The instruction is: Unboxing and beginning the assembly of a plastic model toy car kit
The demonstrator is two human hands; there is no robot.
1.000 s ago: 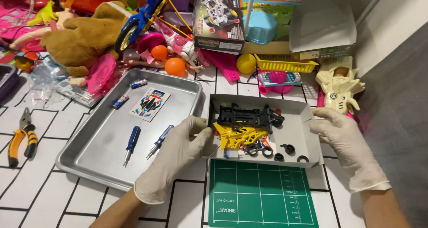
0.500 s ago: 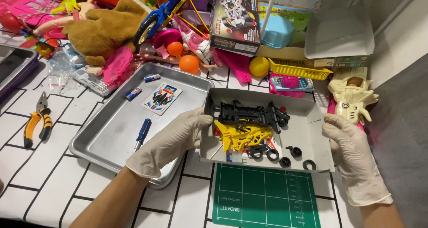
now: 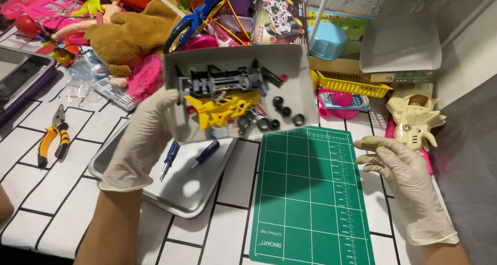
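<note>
Materials we saw on the table

We saw a matt grey cardboard box (image 3: pixel 297 70) with glossy yellow plastic parts (image 3: pixel 225 109), a smooth shiny metal tray (image 3: pixel 184 190), a matt green rubbery cutting mat (image 3: pixel 310 192) and thin latex gloves on the left hand (image 3: pixel 142 138).

White tiled table (image 3: pixel 46 213) carries metal tray (image 3: pixel 181 200), green cutting mat (image 3: pixel 310 192), pliers (image 3: pixel 53 138).
</note>
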